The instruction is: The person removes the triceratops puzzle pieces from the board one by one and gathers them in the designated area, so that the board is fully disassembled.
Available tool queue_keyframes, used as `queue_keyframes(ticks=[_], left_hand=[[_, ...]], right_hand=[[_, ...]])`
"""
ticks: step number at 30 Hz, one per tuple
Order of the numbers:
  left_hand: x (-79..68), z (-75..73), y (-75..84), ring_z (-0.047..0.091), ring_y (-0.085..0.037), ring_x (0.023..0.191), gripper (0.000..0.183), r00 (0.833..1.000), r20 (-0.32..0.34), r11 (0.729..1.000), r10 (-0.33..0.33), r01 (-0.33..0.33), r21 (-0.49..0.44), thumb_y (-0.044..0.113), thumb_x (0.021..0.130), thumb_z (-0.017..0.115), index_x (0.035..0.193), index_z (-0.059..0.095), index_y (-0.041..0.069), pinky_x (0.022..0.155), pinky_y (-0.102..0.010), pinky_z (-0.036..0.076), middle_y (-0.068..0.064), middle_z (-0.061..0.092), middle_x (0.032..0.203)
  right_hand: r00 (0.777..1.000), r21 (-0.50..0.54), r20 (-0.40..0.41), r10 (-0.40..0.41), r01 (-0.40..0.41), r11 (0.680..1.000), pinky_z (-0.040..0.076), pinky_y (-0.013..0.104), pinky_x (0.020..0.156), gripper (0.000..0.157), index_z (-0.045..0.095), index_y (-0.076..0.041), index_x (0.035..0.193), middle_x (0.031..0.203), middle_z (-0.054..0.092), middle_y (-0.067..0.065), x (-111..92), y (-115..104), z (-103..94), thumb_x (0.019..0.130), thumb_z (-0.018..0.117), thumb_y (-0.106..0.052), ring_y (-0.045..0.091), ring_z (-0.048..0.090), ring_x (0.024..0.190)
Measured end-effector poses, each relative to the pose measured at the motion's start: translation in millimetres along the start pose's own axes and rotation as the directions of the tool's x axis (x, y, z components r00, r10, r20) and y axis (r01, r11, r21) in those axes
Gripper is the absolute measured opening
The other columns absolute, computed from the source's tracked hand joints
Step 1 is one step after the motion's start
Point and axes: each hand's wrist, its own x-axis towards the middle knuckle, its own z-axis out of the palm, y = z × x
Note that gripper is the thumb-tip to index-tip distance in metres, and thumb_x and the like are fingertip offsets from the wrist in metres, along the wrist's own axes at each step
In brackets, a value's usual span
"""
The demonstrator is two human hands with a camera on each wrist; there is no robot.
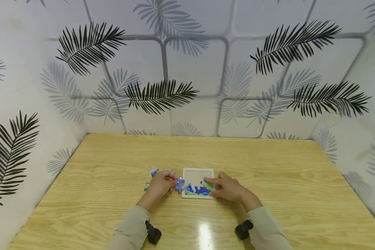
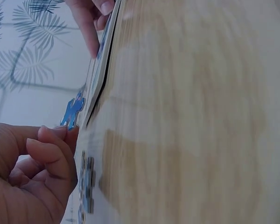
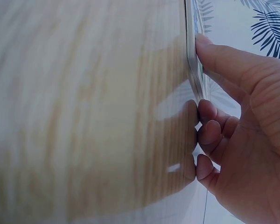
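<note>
In the head view a small puzzle board (image 1: pixel 198 169) with a pale raised rim lies on the table. Joined blue, purple and green pieces (image 1: pixel 200 190) fill its lower part; bare backing shows above. My left hand (image 1: pixel 161 185) pinches a blue jigsaw piece (image 1: pixel 180 185) between thumb and fingertips, just left of the rim. The left wrist view has this blue piece (image 2: pixel 73 110) raised on edge above the table. With index finger and thumb spread, my right hand (image 1: pixel 229 187) touches the board's right side. Its other fingers (image 3: pixel 210 133) rest on the table beside the board.
Loose pieces (image 1: pixel 154 172) lie left of the board, partly hidden behind my left hand. More pieces (image 2: pixel 87 184) show edge-on in the left wrist view. The wooden table (image 1: pixel 112 152) meets a leaf-patterned wall (image 1: pixel 193 69) at its far edge.
</note>
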Motion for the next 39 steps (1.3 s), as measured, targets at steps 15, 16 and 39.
queue_keyframes(ticks=[15, 16, 39], left_hand=[[-4.4, -11.2, -3.8, 0.047, -0.01, 0.052, 0.005, 1.0, -0.014, 0.999, -0.006, 0.006, 0.043, -0.002, 0.087, 0.061, 0.091, 0.064, -0.001, 0.046, -0.02, 0.038, -0.005, 0.061, 0.072], [-4.3, -10.7, -3.5, 0.047, -0.009, 0.052, 0.005, 1.0, -0.016, 0.999, -0.01, 0.011, 0.048, -0.002, 0.087, 0.061, 0.091, 0.064, -0.001, 0.046, -0.02, 0.038, -0.004, 0.062, 0.072], [-5.5, -9.7, 0.5, 0.05, -0.013, 0.055, 0.004, 0.998, -0.052, 0.987, 0.023, -0.015, 0.162, 0.003, 0.087, 0.064, 0.089, 0.066, 0.003, 0.046, -0.023, 0.04, -0.004, 0.058, 0.071]], right_hand=[[1.0, 0.012, 0.0, 0.011, -0.011, 1.0, 0.019, 0.032, 0.063, 0.052, 0.053, -0.02, 0.136, 0.081, 0.033, 0.003, -0.8, -1.5, -0.9, 0.087, 0.069, -0.025, 0.018, 0.03, 0.07], [1.0, 0.012, 0.001, 0.013, -0.013, 1.0, 0.019, 0.032, 0.063, 0.052, 0.053, -0.02, 0.136, 0.081, 0.033, 0.002, -0.4, -1.5, -0.6, 0.087, 0.069, -0.025, 0.017, 0.03, 0.07], [1.0, 0.011, 0.004, 0.006, -0.006, 1.0, 0.019, 0.032, 0.062, 0.052, 0.052, -0.019, 0.137, 0.079, 0.033, 0.003, -3.3, -3.1, -2.8, 0.088, 0.067, -0.026, 0.017, 0.028, 0.068]])
